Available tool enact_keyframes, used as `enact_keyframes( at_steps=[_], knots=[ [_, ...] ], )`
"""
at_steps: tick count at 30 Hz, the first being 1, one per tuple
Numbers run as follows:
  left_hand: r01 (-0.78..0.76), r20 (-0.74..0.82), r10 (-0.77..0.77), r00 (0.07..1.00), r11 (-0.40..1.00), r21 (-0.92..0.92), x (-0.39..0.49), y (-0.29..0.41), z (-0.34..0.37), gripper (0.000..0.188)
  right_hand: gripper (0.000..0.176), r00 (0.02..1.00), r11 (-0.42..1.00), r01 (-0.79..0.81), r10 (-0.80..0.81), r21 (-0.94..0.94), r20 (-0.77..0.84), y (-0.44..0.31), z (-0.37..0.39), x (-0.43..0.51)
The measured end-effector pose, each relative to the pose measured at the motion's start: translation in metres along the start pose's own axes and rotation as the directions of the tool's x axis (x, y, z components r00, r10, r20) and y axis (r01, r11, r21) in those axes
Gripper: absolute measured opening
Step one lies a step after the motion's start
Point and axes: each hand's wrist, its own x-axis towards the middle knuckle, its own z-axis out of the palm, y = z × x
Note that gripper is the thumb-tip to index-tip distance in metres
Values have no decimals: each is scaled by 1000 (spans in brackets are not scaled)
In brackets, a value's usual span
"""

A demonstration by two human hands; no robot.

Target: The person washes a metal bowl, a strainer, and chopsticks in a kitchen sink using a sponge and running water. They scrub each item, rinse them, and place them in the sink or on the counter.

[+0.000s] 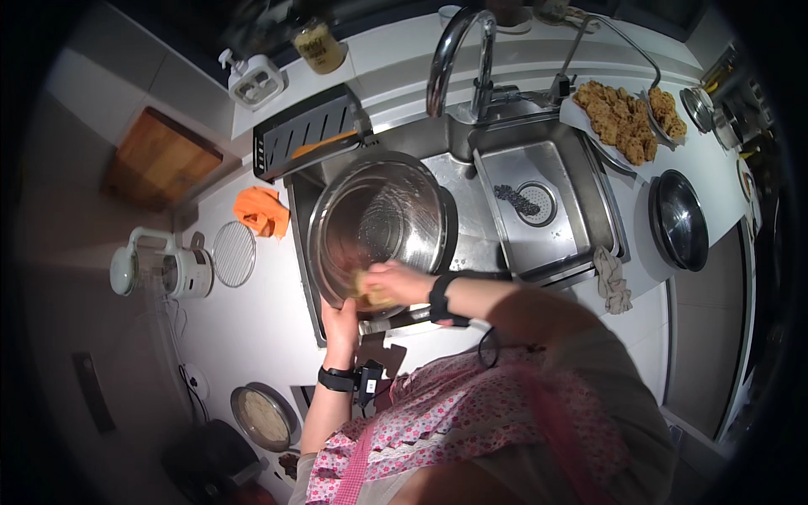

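A large stainless steel bowl is tilted in the left basin of the steel sink, its open side towards me. My left hand grips the bowl's near rim at the lower left. Inside the near wall, my right hand presses a yellowish sponge; both are blurred. The sponge is partly covered by the fingers. Wet streaks and drops show on the bowl's inner surface. Above the sink's back edge rises a chrome faucet.
The right basin holds a dark scourer beside a drain strainer. A plate of fried pieces and black bowls stand rightward. An orange cloth, round wire rack and white kettle lie left.
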Motion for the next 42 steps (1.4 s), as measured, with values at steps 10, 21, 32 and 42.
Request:
enact_keyframes(
  at_steps=[10,21,32,42],
  knots=[
    [-167,-140,166,976,986,10,6,-1,13,48,28,931,542,-318,24,-778,-364,23,-70,-8],
    [19,-122,-43,992,981,-192,6,-2,6,42,32,723,821,-474,157,-318,-673,39,-73,-30],
    [-18,-67,32,997,981,194,-4,-17,26,44,33,681,953,-6,-218,-304,-699,-58,-77,54],
    [18,-31,-15,999,995,97,-6,-20,28,47,38,616,995,33,-95,-94,-782,-21,-50,68]
  ],
)
